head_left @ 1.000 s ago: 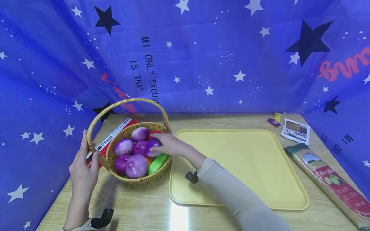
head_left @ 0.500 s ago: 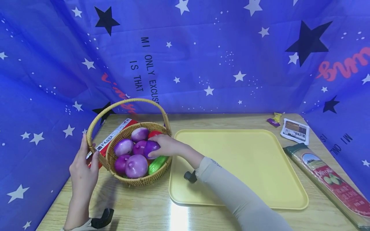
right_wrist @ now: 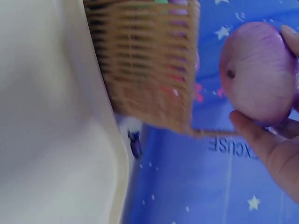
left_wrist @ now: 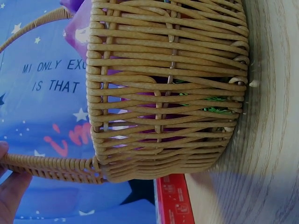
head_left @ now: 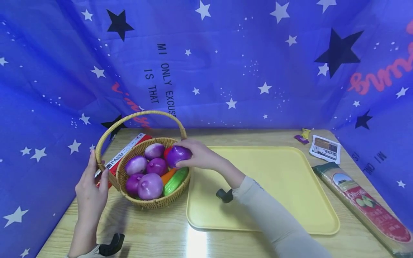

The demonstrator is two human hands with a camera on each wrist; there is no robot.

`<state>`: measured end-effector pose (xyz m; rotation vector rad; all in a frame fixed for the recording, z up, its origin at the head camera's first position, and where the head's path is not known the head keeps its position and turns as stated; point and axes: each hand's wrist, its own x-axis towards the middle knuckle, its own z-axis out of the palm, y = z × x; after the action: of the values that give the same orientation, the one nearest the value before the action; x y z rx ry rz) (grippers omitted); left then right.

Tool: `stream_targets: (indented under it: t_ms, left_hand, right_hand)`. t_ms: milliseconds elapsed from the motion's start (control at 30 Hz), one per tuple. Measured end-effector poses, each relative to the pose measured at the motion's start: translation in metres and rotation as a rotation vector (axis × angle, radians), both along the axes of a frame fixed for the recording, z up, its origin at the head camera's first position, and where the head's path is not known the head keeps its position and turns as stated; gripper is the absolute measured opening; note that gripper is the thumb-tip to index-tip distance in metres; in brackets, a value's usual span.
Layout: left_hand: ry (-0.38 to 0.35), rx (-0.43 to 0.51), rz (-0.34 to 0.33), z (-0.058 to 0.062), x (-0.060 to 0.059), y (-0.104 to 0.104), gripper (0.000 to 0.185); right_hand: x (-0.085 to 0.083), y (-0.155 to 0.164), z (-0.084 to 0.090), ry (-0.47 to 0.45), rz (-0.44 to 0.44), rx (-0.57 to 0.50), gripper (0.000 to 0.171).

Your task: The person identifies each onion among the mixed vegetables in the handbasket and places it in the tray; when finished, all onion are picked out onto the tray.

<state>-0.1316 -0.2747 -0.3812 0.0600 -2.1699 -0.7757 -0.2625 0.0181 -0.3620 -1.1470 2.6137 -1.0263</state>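
My right hand point(head_left: 206, 156) holds a purple onion point(head_left: 179, 155) just over the right rim of a wicker basket point(head_left: 155, 204). The right wrist view shows the thumb and fingers round this onion point(right_wrist: 259, 77), apart from the basket wall. With thumb and fingers, my left hand point(head_left: 91, 195) grips the lower left end of the basket handle point(head_left: 142, 113); the left wrist view shows fingertips on it. Inside the basket lie several purple onions point(head_left: 151, 186), an orange carrot-like piece point(head_left: 168, 176), a green ridged vegetable point(head_left: 176, 182) and a partly hidden red one point(head_left: 167, 152).
A yellow tray point(head_left: 258, 190) lies right of the basket. Beyond it are a spaghetti pack point(head_left: 361, 204), a white packet point(head_left: 325, 149) and two small wrapped sweets point(head_left: 302, 137). A red pasta box point(head_left: 124, 154) lies behind the basket. Blue cloth surrounds the table.
My right hand has taken hold of the onion at the basket's right side and lifted it up and rightward, uncovering the orange piece. My left hand stays on the handle.
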Motion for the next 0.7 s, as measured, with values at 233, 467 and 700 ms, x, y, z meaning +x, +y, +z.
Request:
stream_targets:
  t_ms: [233,467,700]
  left_hand:
    - [0.022,-0.008,-0.005,-0.002,0.000,-0.002,0.074]
    - [0.030,0.000,-0.005,-0.003,0.001,-0.001,0.073]
    - [0.015,-0.011,0.008,-0.001,0.000,0.000,0.076]
  right_hand:
    - [-0.006,0.032,0.003,0.043,-0.111,-0.141,0.069]
    - [-0.029,0.054,-0.019,0.039,-0.239,-0.157,0.073]
    - [-0.047,0.066,-0.047,0.053,-0.265,-0.141,0.072]
